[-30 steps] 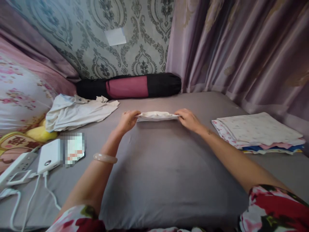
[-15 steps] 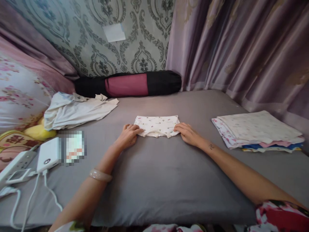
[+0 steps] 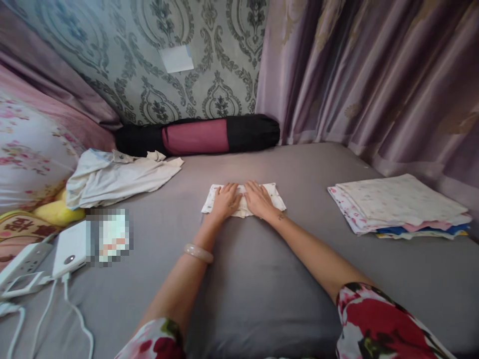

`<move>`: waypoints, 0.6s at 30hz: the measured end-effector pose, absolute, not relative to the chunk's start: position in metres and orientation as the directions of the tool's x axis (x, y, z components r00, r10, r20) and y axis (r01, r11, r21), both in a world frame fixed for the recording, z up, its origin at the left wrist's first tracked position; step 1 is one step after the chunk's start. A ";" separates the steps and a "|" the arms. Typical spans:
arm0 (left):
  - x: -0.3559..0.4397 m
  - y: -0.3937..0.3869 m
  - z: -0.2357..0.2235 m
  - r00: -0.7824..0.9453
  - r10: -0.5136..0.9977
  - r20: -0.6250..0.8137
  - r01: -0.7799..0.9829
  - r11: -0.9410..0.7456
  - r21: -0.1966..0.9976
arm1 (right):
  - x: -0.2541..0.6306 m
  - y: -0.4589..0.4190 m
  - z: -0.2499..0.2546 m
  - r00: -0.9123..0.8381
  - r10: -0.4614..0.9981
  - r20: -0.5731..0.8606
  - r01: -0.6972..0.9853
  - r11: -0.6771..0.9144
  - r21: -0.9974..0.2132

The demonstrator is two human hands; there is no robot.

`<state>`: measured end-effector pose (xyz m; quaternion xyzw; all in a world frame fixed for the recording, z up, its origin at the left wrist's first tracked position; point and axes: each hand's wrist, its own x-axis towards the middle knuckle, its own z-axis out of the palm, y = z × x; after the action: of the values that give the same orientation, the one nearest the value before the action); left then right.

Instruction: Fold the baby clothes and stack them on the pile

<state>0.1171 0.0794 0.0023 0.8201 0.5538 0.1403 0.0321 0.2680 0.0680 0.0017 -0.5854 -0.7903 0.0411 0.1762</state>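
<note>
A small white printed garment (image 3: pixel 277 198) lies flat on the grey bed sheet (image 3: pixel 262 279) in the middle of the view. My left hand (image 3: pixel 225 200) and my right hand (image 3: pixel 257 197) rest side by side on top of it, palms down and fingers stretched out flat. Neither hand grips anything. The garment's middle is hidden under my hands; only its left and right ends show.
A stack of folded cloths (image 3: pixel 400 204) sits at the right. A crumpled white garment (image 3: pixel 116 174) lies at the left, a black and maroon roll bag (image 3: pixel 198 134) against the wall. A power bank (image 3: pixel 71 248), cables and a power strip (image 3: pixel 22 259) lie at the near left.
A second ago both hands held the garment lifted by its ends. They laid it flat, then moved inward from its edges to rest together on its middle.
</note>
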 end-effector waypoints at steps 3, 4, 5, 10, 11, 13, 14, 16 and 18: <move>0.122 0.073 -0.009 0.351 0.924 0.149 0.909 -0.374 0.182 | 0.268 0.064 -0.008 -0.250 0.952 0.180 0.923 0.290 -0.252; 0.121 0.071 -0.011 0.362 0.922 0.140 0.908 -0.382 0.169 | 0.270 0.063 -0.010 -0.252 0.952 0.175 0.926 0.290 -0.244; 0.120 0.070 -0.013 0.378 0.916 0.135 0.905 -0.396 0.154 | 0.271 0.061 -0.011 -0.256 0.950 0.177 0.927 0.294 -0.235; 0.113 0.064 -0.014 0.443 0.888 0.124 0.883 -0.456 0.108 | 0.274 0.057 -0.010 -0.283 0.943 0.178 0.927 0.316 -0.203; 0.112 0.063 -0.013 0.452 0.885 0.114 0.879 -0.463 0.114 | 0.274 0.057 -0.009 -0.286 0.943 0.173 0.927 0.317 -0.200; 0.111 0.062 -0.009 0.464 0.883 0.069 0.871 -0.469 0.146 | 0.273 0.057 -0.009 -0.292 0.942 0.163 0.927 0.321 -0.193; 0.110 0.062 -0.007 0.467 0.884 0.039 0.868 -0.466 0.170 | 0.273 0.057 -0.009 -0.295 0.942 0.158 0.928 0.322 -0.189; 0.109 0.063 -0.002 0.470 0.882 -0.024 0.862 -0.453 0.226 | 0.273 0.057 -0.008 -0.299 0.943 0.145 0.929 0.323 -0.183; 0.106 0.064 0.001 0.483 0.874 -0.064 0.848 -0.448 0.284 | 0.274 0.058 -0.007 -0.303 0.944 0.127 0.928 0.323 -0.184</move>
<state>0.1060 0.0642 0.0014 0.8496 0.5066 0.0458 0.1398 0.2741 0.0581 -0.0075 -0.5807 -0.8063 0.0378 0.1058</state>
